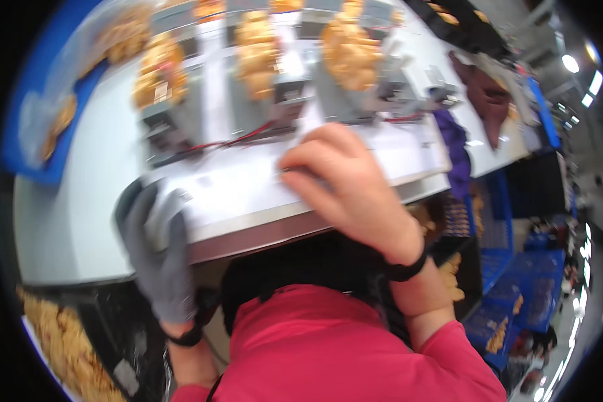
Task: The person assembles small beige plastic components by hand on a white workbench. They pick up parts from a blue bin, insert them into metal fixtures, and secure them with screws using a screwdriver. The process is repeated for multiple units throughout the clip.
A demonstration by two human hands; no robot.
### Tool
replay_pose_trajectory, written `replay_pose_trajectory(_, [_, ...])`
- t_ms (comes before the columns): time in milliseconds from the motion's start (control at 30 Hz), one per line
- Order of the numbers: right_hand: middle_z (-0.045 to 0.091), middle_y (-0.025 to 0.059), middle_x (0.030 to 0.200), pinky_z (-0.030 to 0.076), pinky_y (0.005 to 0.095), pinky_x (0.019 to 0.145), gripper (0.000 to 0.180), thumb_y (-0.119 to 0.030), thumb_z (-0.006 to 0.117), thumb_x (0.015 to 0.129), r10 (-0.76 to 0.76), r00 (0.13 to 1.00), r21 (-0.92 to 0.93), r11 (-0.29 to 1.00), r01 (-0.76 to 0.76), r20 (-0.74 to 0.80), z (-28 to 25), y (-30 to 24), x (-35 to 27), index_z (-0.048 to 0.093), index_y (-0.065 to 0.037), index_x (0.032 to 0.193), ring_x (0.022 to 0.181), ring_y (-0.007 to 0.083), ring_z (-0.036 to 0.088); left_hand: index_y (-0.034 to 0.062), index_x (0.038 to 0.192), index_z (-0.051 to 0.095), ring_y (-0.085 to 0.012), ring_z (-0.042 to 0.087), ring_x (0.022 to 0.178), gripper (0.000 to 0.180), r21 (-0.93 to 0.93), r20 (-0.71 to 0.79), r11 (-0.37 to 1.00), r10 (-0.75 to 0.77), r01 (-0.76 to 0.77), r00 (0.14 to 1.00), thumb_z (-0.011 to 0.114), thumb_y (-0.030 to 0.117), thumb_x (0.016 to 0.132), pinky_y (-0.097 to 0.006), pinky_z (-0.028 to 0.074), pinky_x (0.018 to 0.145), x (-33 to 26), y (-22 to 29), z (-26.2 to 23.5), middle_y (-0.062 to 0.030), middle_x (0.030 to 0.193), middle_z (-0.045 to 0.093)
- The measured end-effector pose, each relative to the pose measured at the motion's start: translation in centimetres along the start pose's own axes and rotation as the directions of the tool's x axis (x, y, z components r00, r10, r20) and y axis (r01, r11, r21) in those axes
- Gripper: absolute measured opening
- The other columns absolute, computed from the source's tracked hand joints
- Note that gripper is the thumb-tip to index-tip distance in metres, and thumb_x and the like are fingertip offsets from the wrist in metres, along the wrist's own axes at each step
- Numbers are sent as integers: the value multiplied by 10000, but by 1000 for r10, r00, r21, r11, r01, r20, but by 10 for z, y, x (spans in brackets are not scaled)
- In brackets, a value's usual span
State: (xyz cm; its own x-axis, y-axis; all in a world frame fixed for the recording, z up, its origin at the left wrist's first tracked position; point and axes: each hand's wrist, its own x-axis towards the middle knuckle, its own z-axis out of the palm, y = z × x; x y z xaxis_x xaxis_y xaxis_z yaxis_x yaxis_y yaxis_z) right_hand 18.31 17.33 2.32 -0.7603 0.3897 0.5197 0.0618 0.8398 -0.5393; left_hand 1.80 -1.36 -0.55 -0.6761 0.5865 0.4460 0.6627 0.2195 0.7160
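Observation:
My left hand (155, 251), in a grey glove, is at the front left corner of a white board (248, 191). Its fingers and thumb point away from me and stand apart; a pale, blurred patch shows between them. My bare right hand (348, 187) hovers over the board's front part, thumb and forefinger pinched together. Whatever lies between those fingertips is too small and blurred to name. Beyond my hands, grey metal fixtures (345, 104) stand in a row on the board, with yellowish-tan moulded pieces (350, 57) on them. Red and black wires (248, 136) run along the fixtures' near side.
A blue tray (30, 151) with clear plastic bags is at the far left. Purple cloth (454, 154) and brown cloth (486, 97) lie at the right. Tan pieces (63, 338) fill a container at lower left; blue crates (526, 288) stand at lower right.

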Motion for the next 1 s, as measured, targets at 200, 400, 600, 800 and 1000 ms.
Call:
replay_pose_trajectory(200, [525,77,817,448,371,732,115,-123,700,813,-76,996,27,997,74,43,-3,8,8,609,-66,853,800,283,548,-46,1388,421,-288,437,1288,648,-308,-36,928,-230,208,973,363,451,977,-396,334,1073,-31,-28,0,-165,1405,453])
replay_pose_trajectory(400, [510,54,799,430,355,685,158,-123,732,775,-27,999,48,998,26,19,2,9,5,586,-84,823,763,258,536,-68,1387,409,-318,465,1262,867,-433,-64,851,-359,298,931,309,660,928,-427,368,1050,-27,-42,26,-200,1363,482])
replay_pose_trajectory(600, [490,35,783,422,345,654,207,-127,756,738,-11,999,49,999,13,-31,8,10,6,566,-96,814,720,231,522,-70,1385,408,-317,468,1255,882,-367,-77,884,-339,290,938,307,673,920,-428,371,1045,-19,-42,33,-201,1357,483])
replay_pose_trajectory(800, [474,30,775,411,340,625,248,-144,772,710,-34,999,47,998,35,-36,8,14,5,559,-94,826,699,215,512,-72,1383,407,-316,471,1249,897,-345,-72,892,-336,293,939,305,685,913,-429,373,1040,-16,-43,38,-201,1351,485])
replay_pose_trajectory(1000, [462,22,779,396,330,609,276,-148,780,681,-38,998,46,998,41,-48,8,13,5,557,-99,836,691,201,505,-74,1381,406,-316,474,1242,912,-333,-69,897,-330,291,941,304,697,905,-430,376,1035,-12,-43,37,-202,1345,487])
